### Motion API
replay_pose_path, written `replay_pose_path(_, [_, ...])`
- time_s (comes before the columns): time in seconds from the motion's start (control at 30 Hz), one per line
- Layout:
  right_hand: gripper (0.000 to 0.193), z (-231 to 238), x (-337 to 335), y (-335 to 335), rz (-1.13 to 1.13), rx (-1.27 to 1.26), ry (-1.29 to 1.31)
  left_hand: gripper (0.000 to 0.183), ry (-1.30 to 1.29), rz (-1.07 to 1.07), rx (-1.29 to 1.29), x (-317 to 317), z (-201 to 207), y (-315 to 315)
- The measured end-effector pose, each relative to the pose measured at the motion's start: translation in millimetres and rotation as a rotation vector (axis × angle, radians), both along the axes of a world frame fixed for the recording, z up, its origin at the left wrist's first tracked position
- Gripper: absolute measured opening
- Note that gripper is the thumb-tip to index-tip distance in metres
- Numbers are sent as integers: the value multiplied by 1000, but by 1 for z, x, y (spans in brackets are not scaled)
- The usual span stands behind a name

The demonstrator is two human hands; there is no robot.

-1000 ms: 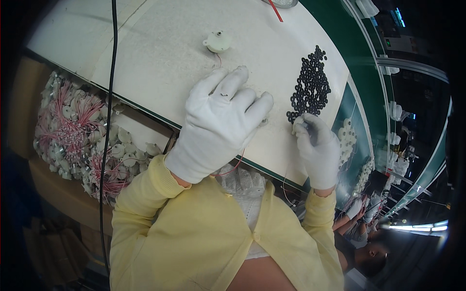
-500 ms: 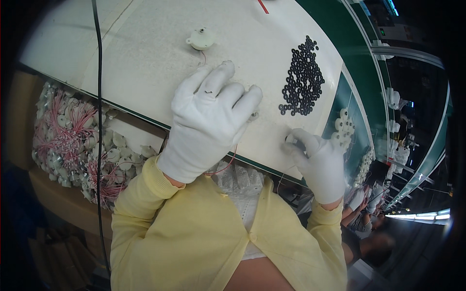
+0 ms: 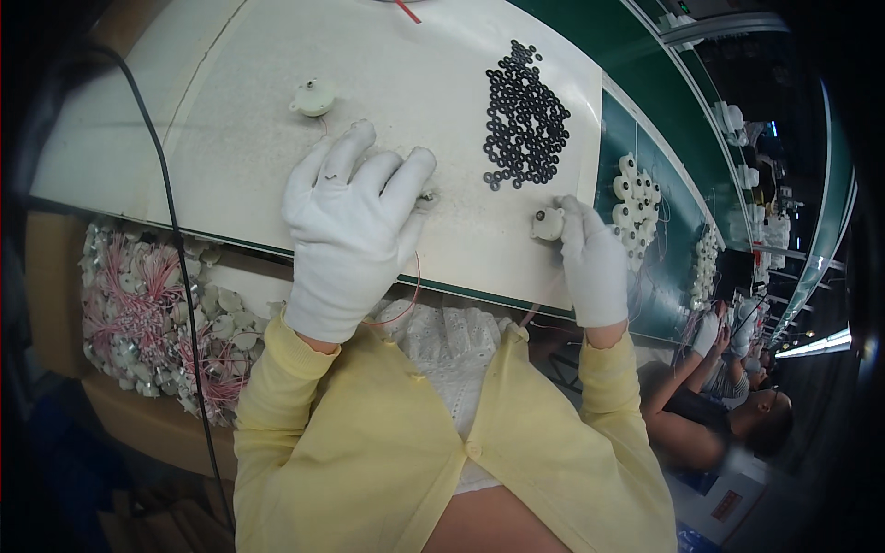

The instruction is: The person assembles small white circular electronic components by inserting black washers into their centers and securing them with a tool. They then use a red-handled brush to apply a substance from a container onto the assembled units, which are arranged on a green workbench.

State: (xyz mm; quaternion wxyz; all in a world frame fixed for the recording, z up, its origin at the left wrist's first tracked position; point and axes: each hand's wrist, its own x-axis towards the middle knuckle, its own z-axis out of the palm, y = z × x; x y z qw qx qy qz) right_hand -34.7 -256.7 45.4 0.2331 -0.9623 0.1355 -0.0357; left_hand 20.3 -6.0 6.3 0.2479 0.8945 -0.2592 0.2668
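Observation:
My left hand (image 3: 355, 221), in a white glove, is over the white tabletop with its fingers bent round a small motor (image 3: 427, 196). Only the motor's metal shaft end shows beside the index finger; a thin red wire loops out below the hand. My right hand (image 3: 593, 253), gloved too, grips a round white small motor (image 3: 548, 224) at its side, low over the table. A black ring sits on that motor's shaft. Beyond my left fingers a lone pale motor (image 3: 313, 98) lies with its bare shaft up. Many black rings (image 3: 525, 124) are spread ahead of my right hand.
At the left below the table edge, a cardboard box (image 3: 147, 392) holds many motors with pink-red wires. A black cable (image 3: 166, 184) hangs across the left side. Right of the tabletop, several motors with black rings (image 3: 630, 207) stand on a green surface (image 3: 682, 304). Another person (image 3: 705, 405) works farther right.
My right hand has turned and moved up, so the motor with the black ring now shows fully at its fingers. The view has shifted, and the left hand stays over its motor.

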Motion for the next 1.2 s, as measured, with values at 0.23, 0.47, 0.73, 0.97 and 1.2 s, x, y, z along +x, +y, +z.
replay_pose_path(0.23, [27,20,-26,-21,87,-356,132,37,-1,27,39,-4,4,-2])
replay_pose_path(0.47, [34,39,-20,-5,106,-266,21,38,-43,28,64,-4,2,-5])
replay_pose_path(0.73, [37,45,-37,-29,283,-71,61,38,-27,3,106,-1,3,-8])
replay_pose_path(0.97, [31,92,-71,-135,-11,-165,197,35,-40,-5,131,-4,4,-9])
replay_pose_path(1.2, [39,47,-6,-229,25,-267,33,33,-72,31,145,-6,3,-11])
